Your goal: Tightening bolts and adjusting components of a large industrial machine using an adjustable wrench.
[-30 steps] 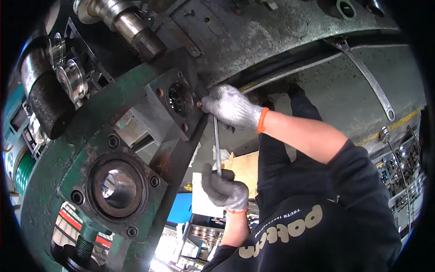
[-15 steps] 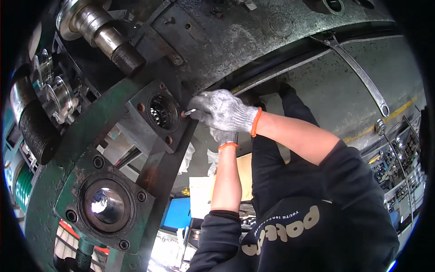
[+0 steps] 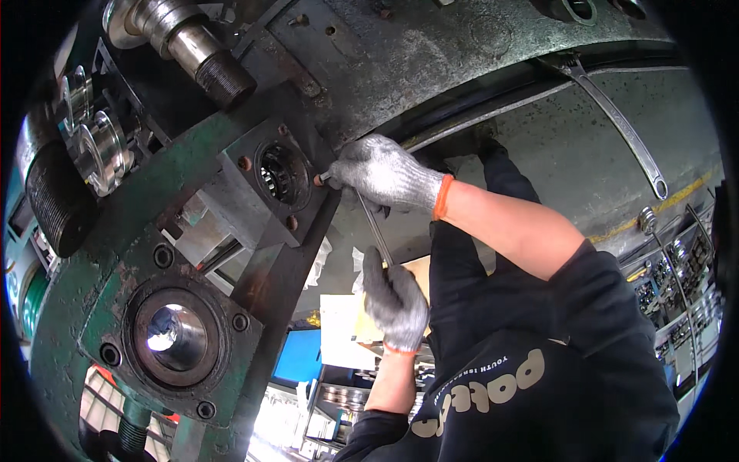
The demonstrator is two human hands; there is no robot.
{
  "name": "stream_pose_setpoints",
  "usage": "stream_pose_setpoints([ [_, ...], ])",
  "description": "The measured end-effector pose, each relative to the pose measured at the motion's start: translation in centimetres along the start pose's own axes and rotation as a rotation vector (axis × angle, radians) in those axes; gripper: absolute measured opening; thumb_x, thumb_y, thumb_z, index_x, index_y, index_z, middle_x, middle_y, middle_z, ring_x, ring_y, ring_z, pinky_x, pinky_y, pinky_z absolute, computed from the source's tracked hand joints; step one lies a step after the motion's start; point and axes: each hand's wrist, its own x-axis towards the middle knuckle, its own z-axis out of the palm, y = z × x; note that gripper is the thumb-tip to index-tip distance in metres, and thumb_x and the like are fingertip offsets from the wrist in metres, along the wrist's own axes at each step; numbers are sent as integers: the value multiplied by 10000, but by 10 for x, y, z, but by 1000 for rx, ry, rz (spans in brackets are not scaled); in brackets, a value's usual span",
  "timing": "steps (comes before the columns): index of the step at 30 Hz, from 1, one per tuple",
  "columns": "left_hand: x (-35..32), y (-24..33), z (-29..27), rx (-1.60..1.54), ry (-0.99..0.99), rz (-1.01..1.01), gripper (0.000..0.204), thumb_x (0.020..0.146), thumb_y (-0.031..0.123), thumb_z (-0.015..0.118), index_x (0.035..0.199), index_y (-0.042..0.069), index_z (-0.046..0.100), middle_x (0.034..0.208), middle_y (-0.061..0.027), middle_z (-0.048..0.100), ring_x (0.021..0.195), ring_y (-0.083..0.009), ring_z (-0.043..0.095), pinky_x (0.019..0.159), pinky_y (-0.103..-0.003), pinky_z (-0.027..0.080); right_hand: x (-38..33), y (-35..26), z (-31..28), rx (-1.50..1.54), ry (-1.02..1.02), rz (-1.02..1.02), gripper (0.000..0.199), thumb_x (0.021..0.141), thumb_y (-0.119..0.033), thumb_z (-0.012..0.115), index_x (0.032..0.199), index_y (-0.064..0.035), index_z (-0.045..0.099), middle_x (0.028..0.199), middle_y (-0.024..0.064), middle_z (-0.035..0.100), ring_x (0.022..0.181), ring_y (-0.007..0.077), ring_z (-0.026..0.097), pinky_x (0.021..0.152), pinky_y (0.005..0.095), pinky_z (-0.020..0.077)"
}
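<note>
My right hand (image 3: 377,171), in a grey knit glove with an orange cuff, is closed around the upper end of a steel hex key (image 3: 375,229). Its short silver end points at a copper-coloured bolt (image 3: 319,179) at the right corner of a dark square bearing block (image 3: 265,189). The key's long arm slants down to my left hand (image 3: 398,302), also gloved. Thumb and fingers there lie around the lower end of the key; the exact contact is partly hidden. Rollers show inside the block's round opening.
A green machine frame (image 3: 169,165) carries a second flange (image 3: 171,343) with a round bore. Threaded shafts (image 3: 208,65) stand at upper left. A large wrench (image 3: 620,127) hangs from the metal edge at right. Cardboard (image 3: 342,339) and a blue box (image 3: 299,356) are below.
My left hand has come down and away from my right hand, onto the lower end of the hex key, baring its long arm. My right hand stays near the block's corner.
</note>
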Motion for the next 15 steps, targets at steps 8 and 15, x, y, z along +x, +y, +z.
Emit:
stream_pose_setpoints([
  [8, 40, 69, -46, 29, 0, 278, 336, 934, 24, 509, 1230, -88, 622, 711, -89, 645, 549, -147, 518, 545, -271, 455, 7, -5, 16, 510, -110, 331, 228, 912, -178, 544, 796, -43, 686, 565, 62, 553, 389, 139, 466, 361, 315, 375],
  [15, 42, 93, -46, -121, 132, -82, 347, 936, 78, 514, 1221, -84, 628, 726, -86, 645, 576, -172, 554, 548, -281, 452, -1, -26, 21, 364, -62, 366, 228, 889, -137, 522, 756, -8, 655, 636, 101, 620, 439, 187, 514, 401, 339, 402],
])
